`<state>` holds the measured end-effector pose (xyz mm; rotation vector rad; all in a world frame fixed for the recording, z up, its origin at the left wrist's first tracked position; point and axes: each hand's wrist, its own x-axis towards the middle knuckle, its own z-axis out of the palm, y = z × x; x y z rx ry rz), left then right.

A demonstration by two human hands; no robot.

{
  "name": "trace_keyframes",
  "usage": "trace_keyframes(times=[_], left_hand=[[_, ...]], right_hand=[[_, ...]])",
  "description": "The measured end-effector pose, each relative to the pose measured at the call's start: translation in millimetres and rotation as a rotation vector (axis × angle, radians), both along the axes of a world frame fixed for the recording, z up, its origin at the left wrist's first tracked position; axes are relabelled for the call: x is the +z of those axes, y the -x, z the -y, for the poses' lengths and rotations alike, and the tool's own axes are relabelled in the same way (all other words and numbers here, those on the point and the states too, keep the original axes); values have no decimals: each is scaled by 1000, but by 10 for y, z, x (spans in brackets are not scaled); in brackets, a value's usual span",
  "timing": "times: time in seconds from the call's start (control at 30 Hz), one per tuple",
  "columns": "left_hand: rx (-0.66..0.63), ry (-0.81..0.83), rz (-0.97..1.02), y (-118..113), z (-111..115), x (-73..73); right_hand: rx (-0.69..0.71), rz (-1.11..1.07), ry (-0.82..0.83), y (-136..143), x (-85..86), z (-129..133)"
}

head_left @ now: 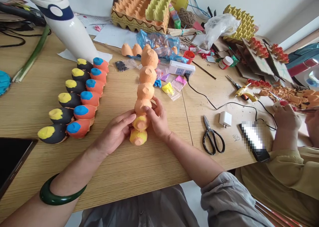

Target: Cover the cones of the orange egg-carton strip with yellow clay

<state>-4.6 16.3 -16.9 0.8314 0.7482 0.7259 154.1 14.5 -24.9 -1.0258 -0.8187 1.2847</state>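
An orange egg-carton strip (147, 74), a single row of several bumps, points away from me above the table. Yellow covers parts of its two nearest bumps. My left hand (116, 130) grips the strip's left side near those bumps, thumb and fingers closed on it. My right hand (159, 119) holds the right side, its thumb on top of a bump. To the left lie two finished-looking rows side by side: a black row with yellow tips (71, 86) and an orange-red row with blue tips (94, 87).
Scissors (211, 137), a white charger (225, 118) and a phone (256, 142) lie right. A power strip (181, 68) and clay bags (171, 87) sit beyond the strip. Another person's hand (286, 120) works at far right. A white vase-like object (67, 27) stands back left.
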Motion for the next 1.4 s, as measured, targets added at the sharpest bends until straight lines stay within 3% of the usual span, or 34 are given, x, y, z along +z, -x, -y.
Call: trace_keyframes(times=[0.37,0.7,1.3,1.4], left_hand=[[-38,6,-68,4,4,19],[3,-90,-130,-48,105,-47],[-45,-158,-142,-62,126,-15],[-89,-147,-75,-51,104,9]], right_hand=[[43,-314,109,8,-66,-68],[15,-419,183,67,-58,-30],[70,-251,179,19,51,-2],[49,-106,142,9,47,-2]])
